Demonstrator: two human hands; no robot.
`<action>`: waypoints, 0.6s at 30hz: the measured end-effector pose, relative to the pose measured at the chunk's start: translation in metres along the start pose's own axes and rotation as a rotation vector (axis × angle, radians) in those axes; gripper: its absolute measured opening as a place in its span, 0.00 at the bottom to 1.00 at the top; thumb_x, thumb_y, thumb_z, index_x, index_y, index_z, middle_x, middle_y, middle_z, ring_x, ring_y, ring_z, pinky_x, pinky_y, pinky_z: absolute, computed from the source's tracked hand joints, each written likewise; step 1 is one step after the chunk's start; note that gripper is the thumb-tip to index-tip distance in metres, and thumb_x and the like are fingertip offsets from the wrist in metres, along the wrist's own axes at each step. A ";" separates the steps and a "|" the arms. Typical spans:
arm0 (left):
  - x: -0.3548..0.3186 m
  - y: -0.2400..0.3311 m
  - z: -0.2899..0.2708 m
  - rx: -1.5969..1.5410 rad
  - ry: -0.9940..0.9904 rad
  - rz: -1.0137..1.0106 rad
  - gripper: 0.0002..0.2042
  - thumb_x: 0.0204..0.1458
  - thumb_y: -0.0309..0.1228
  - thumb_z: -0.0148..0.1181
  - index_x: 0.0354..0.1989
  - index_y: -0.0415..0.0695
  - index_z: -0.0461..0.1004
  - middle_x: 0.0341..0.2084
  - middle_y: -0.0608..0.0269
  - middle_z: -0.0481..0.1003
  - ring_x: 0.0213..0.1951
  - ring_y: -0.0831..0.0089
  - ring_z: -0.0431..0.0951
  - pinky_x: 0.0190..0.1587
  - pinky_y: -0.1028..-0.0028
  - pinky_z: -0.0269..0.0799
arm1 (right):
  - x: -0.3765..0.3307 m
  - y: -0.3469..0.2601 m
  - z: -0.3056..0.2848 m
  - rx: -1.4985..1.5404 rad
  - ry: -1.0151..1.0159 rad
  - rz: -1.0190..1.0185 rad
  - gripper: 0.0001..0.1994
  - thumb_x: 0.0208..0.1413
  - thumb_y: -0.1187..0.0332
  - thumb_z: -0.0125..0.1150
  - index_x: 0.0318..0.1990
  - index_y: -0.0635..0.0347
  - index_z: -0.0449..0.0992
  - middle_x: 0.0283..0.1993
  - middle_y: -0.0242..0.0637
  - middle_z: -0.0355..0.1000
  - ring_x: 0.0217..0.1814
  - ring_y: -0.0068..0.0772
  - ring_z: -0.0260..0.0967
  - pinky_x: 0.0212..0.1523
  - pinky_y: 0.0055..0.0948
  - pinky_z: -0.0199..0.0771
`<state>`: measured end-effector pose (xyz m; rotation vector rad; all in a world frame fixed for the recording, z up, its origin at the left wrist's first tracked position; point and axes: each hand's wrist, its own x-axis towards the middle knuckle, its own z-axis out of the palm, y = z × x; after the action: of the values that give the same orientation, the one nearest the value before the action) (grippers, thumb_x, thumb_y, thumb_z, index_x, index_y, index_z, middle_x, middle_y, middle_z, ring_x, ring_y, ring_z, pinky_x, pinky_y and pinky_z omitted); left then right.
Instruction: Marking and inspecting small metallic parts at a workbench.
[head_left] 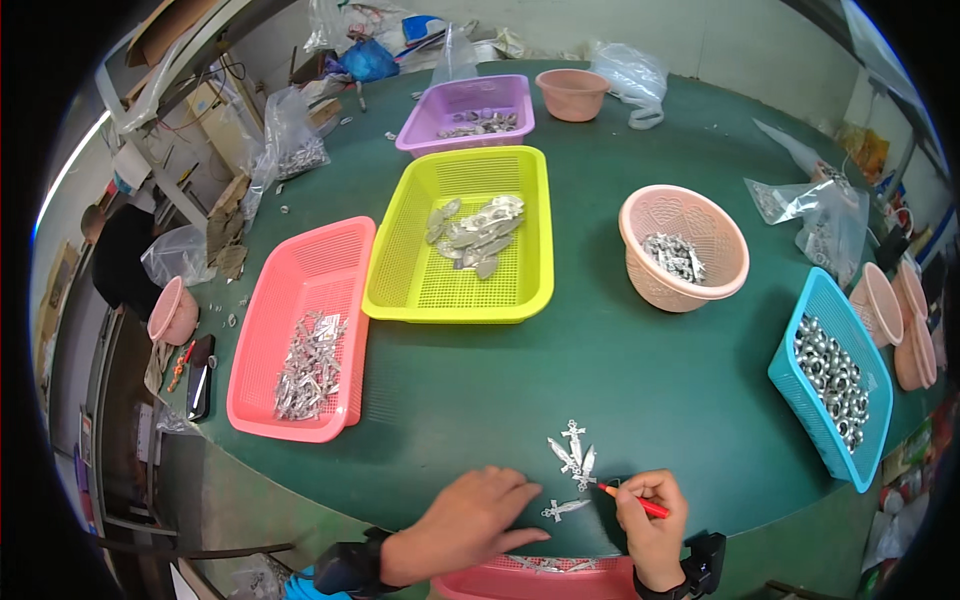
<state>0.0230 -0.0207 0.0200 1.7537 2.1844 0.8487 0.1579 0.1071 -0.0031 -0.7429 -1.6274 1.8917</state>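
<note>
My right hand [653, 520] pinches a red pen-shaped tool [650, 506], its dark tip pointing left at a small cluster of silver dagger-shaped metal pieces [573, 455]. Whether the tip touches a piece, I cannot tell. My left hand [490, 512] rests on the green table with its fingers apart and nothing in it. Just right of its fingertips lies a single silver dagger-shaped piece [566, 509]. Below both hands, at the table's near edge, a pink-red basket [470, 583] shows only in part, with similar silver pieces inside.
On the green table [460, 390] stand a pink basket [240, 390], a yellow-green basket [545, 250], a purple basket [420, 110], a peach bowl [720, 285] and a blue basket [795, 375], all holding metal parts. A person in black [125, 255] is at the far left.
</note>
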 end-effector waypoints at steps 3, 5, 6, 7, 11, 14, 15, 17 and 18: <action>0.007 0.000 0.014 -0.053 -0.058 0.051 0.15 0.33 0.32 0.59 0.31 0.40 0.66 0.20 0.60 0.65 0.26 0.64 0.66 0.28 0.72 0.63 | -0.003 -0.001 -0.002 0.093 0.020 0.035 0.04 0.45 0.78 0.48 0.30 0.65 0.61 0.21 0.30 0.61 0.20 0.12 0.53 0.20 0.11 0.54; 0.011 0.001 0.017 -0.096 -0.059 0.068 0.15 0.33 0.31 0.58 0.32 0.40 0.66 0.19 0.60 0.65 0.25 0.64 0.66 0.27 0.72 0.63 | -0.002 -0.003 0.000 0.089 0.047 0.004 0.03 0.46 0.77 0.45 0.30 0.64 0.61 0.20 0.31 0.61 0.17 0.14 0.53 0.18 0.12 0.53; 0.013 0.003 0.013 -0.180 -0.133 -0.021 0.14 0.34 0.29 0.57 0.32 0.40 0.66 0.19 0.61 0.65 0.24 0.68 0.67 0.26 0.74 0.63 | -0.001 -0.004 0.001 0.088 0.062 -0.024 0.03 0.47 0.76 0.43 0.31 0.63 0.61 0.18 0.33 0.60 0.15 0.16 0.52 0.17 0.13 0.53; 0.017 0.004 0.010 -0.267 -0.209 -0.106 0.13 0.36 0.27 0.56 0.33 0.40 0.66 0.19 0.62 0.66 0.23 0.72 0.67 0.26 0.77 0.64 | -0.003 -0.001 0.000 0.023 0.055 -0.048 0.06 0.47 0.77 0.44 0.34 0.63 0.62 0.24 0.36 0.65 0.20 0.19 0.57 0.23 0.16 0.58; 0.040 0.000 -0.008 -0.676 -0.418 -0.297 0.11 0.38 0.24 0.54 0.33 0.39 0.66 0.21 0.70 0.67 0.25 0.85 0.65 0.28 0.85 0.62 | -0.003 -0.003 0.004 -0.314 -0.084 -0.148 0.09 0.42 0.80 0.49 0.34 0.63 0.64 0.34 0.39 0.66 0.30 0.21 0.62 0.32 0.18 0.62; 0.058 -0.013 -0.010 -0.783 -0.458 -0.207 0.11 0.38 0.24 0.54 0.33 0.40 0.66 0.21 0.71 0.67 0.25 0.85 0.65 0.29 0.85 0.62 | -0.006 -0.008 0.005 -0.316 -0.093 -0.021 0.09 0.42 0.80 0.50 0.33 0.64 0.63 0.29 0.38 0.67 0.26 0.22 0.63 0.31 0.19 0.63; 0.064 -0.017 -0.008 -0.816 -0.485 -0.169 0.11 0.39 0.23 0.54 0.35 0.40 0.67 0.21 0.70 0.67 0.25 0.85 0.65 0.29 0.84 0.61 | -0.007 -0.005 0.004 -0.325 -0.085 -0.019 0.09 0.42 0.80 0.50 0.33 0.64 0.63 0.29 0.38 0.67 0.26 0.22 0.63 0.31 0.19 0.63; 0.070 -0.019 -0.003 -0.833 -0.493 -0.150 0.12 0.39 0.22 0.54 0.35 0.40 0.67 0.21 0.70 0.67 0.25 0.85 0.65 0.29 0.84 0.61 | -0.007 0.004 0.002 -0.057 -0.073 -0.098 0.04 0.46 0.77 0.47 0.31 0.64 0.64 0.24 0.32 0.65 0.24 0.16 0.60 0.25 0.13 0.61; 0.071 -0.020 0.001 -0.841 -0.497 -0.140 0.12 0.40 0.22 0.53 0.36 0.40 0.67 0.21 0.69 0.67 0.25 0.84 0.64 0.29 0.84 0.60 | -0.007 0.003 0.001 -0.065 -0.072 -0.092 0.04 0.46 0.77 0.47 0.31 0.64 0.64 0.24 0.32 0.65 0.24 0.16 0.60 0.25 0.13 0.61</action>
<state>-0.0123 0.0443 0.0215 1.1940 1.3161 0.9643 0.1622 0.1014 -0.0057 -0.6220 -1.7436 1.8277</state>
